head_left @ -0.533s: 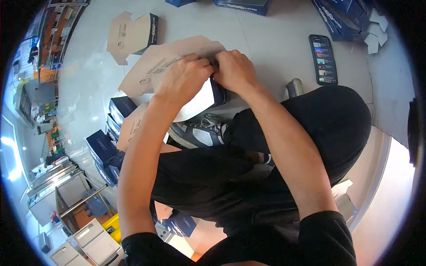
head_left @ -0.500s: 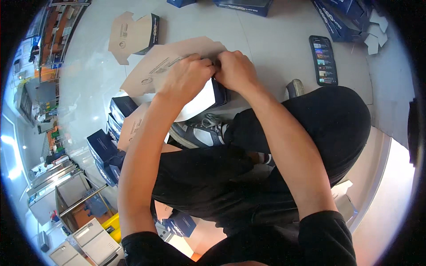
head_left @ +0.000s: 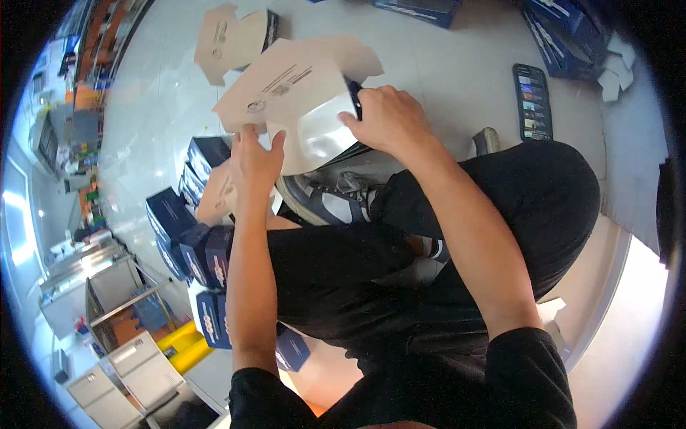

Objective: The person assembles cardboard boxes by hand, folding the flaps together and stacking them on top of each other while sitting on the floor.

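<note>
Below, across the lower centre and right of the frame, I see my own black trousers (head_left: pixel 443 286) filling most of the view, knees bent, with a grey and white sneaker (head_left: pixel 321 200) poking out just left of centre. Behind them the pale floor (head_left: pixel 443 64) spreads over the whole upper half.

Next in size is the flat brown cardboard box (head_left: pixel 286 86), unfolded, in the upper centre. A white glossy bag (head_left: pixel 318 139) lies against its lower edge. My right hand (head_left: pixel 386 118) is closed over the top right corner of that bag, fingers curled round a dark edge there. My left hand (head_left: pixel 254 154) sits at the bag's left side with fingers spread and touching the cardboard's lower rim; I cannot tell whether it grips anything.

At the left edge, a cluster of dark blue boxes (head_left: pixel 193 236) is stacked beside my left forearm. Another flat cardboard blank (head_left: pixel 232 36) lies in the upper left. More blue boxes (head_left: pixel 564 36) sit in the upper right corner, with white scraps (head_left: pixel 618 68) beside them. A phone (head_left: pixel 532 100) with a lit screen lies on the floor right of my right hand, well apart from it.
</note>
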